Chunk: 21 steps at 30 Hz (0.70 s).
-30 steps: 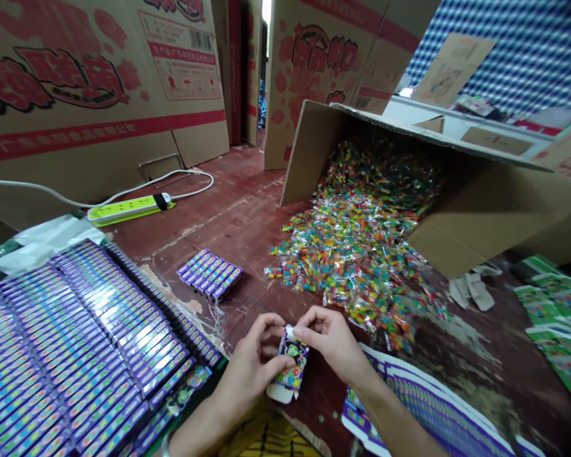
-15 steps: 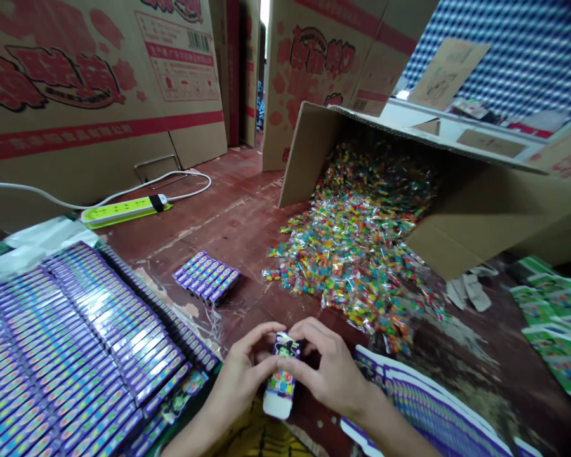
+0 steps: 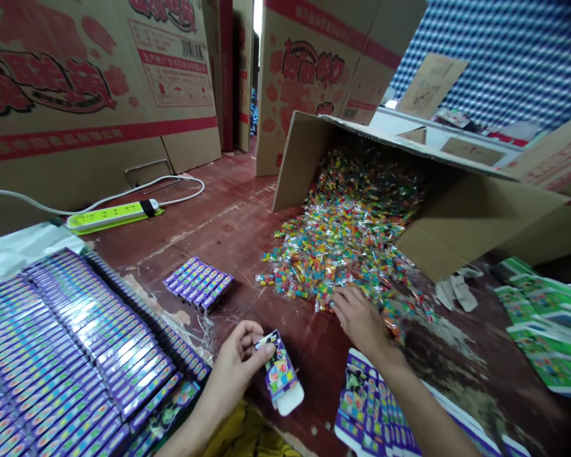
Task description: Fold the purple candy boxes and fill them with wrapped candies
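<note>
My left hand (image 3: 240,358) grips a small purple candy box (image 3: 280,371) between thumb and fingers. The box is tilted, its printed face up and a white end flap standing open toward me. At the near edge of a heap of clear candy packets (image 3: 333,254), filled with multicoloured sweets, is my right hand (image 3: 359,317), fingers stretched out and touching the packets. Nothing is visibly held in it, though the fingertips are partly hidden. Flat purple cartons (image 3: 366,400) lie fanned out below my right forearm.
The packets spill from a tipped cardboard box (image 3: 476,222). Rows of filled purple boxes (image 3: 76,343) stand at left, with a smaller group (image 3: 198,284) ahead of them. A power strip (image 3: 109,217) and its white cord lie farther back. Green flat cartons (image 3: 547,330) are at right.
My right hand has let go of the candy box and moved forward and right to the packets. The box stays in my left hand, now turned, its open end pointing more to the right.
</note>
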Motion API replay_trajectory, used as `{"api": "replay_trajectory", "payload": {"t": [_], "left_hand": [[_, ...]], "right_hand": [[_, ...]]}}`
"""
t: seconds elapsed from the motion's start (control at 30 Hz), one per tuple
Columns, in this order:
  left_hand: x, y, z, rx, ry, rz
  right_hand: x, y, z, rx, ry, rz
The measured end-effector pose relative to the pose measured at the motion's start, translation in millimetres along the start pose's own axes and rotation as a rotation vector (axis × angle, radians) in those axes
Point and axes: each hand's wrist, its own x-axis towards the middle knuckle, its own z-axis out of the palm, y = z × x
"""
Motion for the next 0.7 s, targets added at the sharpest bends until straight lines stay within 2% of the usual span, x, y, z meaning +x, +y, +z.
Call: {"api": "replay_trajectory", "payload": {"t": [0.1,0.17,0.3,0.43,0.57,0.7], "left_hand": [[-2,0,3,-0.064,-0.040,-0.121],[-3,1,4,-0.069,-0.096,-0.152],[-1,3,5,0.167,-0.213,-0.017],[-1,3,14,0.296,-0.200,0.037],[-5,6,26,0.250,-0.207,0.049],[-9,10,33,0.113,-0.264,0.086]], "right_hand": [[0,7,-1,0.016,0.079,0.048],[0,9,-7,0.028,0.157,0.118],[-1,-6,-27,0.130,0.240,0.288],[-3,-41,-40,0.387,0.183,0.388],[-5,-67,-38,0.350,0.147,0.244],[-5,-78,-33,0.287,0.070,0.043]]}}
